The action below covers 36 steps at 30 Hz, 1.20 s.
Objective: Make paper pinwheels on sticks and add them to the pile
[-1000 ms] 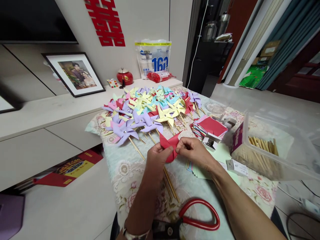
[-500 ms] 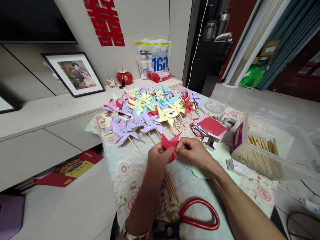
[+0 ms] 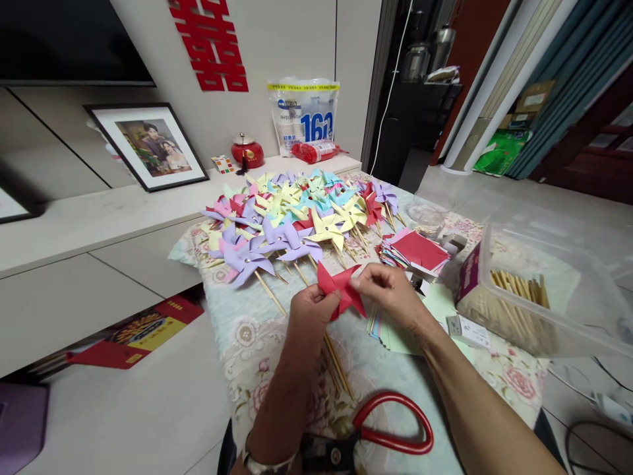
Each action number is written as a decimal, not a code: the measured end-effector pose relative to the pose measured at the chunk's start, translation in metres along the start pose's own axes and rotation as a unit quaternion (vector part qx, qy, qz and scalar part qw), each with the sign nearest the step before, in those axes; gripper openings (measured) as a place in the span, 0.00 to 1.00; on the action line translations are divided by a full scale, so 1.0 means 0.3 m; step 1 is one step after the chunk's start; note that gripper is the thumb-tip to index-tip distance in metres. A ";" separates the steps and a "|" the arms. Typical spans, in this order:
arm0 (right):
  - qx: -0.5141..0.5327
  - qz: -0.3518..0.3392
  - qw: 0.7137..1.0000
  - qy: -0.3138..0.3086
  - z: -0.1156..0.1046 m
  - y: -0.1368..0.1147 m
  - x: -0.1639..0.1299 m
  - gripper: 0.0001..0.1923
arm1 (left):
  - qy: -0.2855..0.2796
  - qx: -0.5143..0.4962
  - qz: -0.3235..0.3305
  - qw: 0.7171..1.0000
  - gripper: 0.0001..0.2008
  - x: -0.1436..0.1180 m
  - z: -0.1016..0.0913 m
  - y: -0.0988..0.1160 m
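Two hands, one red paper pinwheel (image 3: 341, 289), held just above the table (image 3: 257, 343).
L hand (image 3: 311, 316) pinches the pinwheel's lower left edge w/ thumb & fingers; R hand (image 3: 390, 293) pinches a blade tip on its right side, so the paper sits between both hands. Heap of finished pinwheels (image 3: 291, 218) lies beyond; stack of coloured paper squares (image 3: 415, 251) near the R hand; red-handled scissors (image 3: 390, 429) lie nearer the person.

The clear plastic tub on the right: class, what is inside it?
Inside the clear plastic tub lies a bundle of wooden sticks, seen through its wall. A purple box leans against its near-left end, hiding that part of the contents.
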State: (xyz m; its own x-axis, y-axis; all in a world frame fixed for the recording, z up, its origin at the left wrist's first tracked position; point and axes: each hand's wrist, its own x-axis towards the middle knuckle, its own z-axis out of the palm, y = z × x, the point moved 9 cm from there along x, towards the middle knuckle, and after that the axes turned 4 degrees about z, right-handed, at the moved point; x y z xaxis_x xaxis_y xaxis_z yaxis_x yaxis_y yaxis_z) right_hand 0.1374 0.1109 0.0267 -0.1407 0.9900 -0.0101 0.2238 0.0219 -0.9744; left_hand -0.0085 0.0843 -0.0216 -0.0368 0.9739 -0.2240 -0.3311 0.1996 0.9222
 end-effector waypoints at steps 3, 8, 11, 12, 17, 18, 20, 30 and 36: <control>0.096 -0.087 0.982 0.135 -0.109 -0.024 -0.005 0.12 | -0.005 0.016 -0.018 1.000 0.09 -0.006 -0.004 0.008; 0.164 -0.058 0.983 0.049 -0.082 0.000 0.017 0.26 | -0.107 0.088 -0.039 0.990 0.09 -0.008 0.019 0.035; 0.150 -0.006 0.986 -0.066 -0.002 0.003 0.007 0.35 | -0.171 0.189 -0.045 0.966 0.07 0.001 0.021 0.055; 0.139 0.006 0.986 -0.095 0.021 0.001 -0.001 0.37 | -0.187 0.221 -0.046 0.956 0.07 0.005 0.019 0.059; 0.093 0.035 0.978 -0.182 0.094 -0.004 -0.032 0.43 | -0.228 0.301 -0.052 0.925 0.07 0.032 0.009 0.067; 0.088 0.040 0.978 -0.186 0.100 -0.003 -0.036 0.43 | -0.232 0.306 -0.053 0.922 0.07 0.036 0.011 0.066; 0.079 0.046 0.978 -0.189 0.107 -0.002 -0.041 0.44 | -0.239 0.318 -0.055 0.916 0.07 0.042 0.014 0.063; 0.002 0.034 0.984 -0.176 0.118 0.007 -0.041 0.43 | -0.277 0.357 -0.056 0.890 0.06 0.063 0.040 0.048; 0.018 0.045 0.985 -0.166 0.114 0.009 -0.046 0.44 | -0.294 0.344 -0.053 0.890 0.08 0.052 0.067 0.060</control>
State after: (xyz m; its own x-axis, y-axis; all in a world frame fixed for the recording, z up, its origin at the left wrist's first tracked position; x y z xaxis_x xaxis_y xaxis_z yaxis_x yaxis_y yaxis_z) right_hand 0.1069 0.0927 0.0164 -0.4315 0.8873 -0.1629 0.2153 -0.0741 -0.9737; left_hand 0.0038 0.1053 -0.0023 0.5273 0.7936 -0.3035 0.3598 0.1149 0.9259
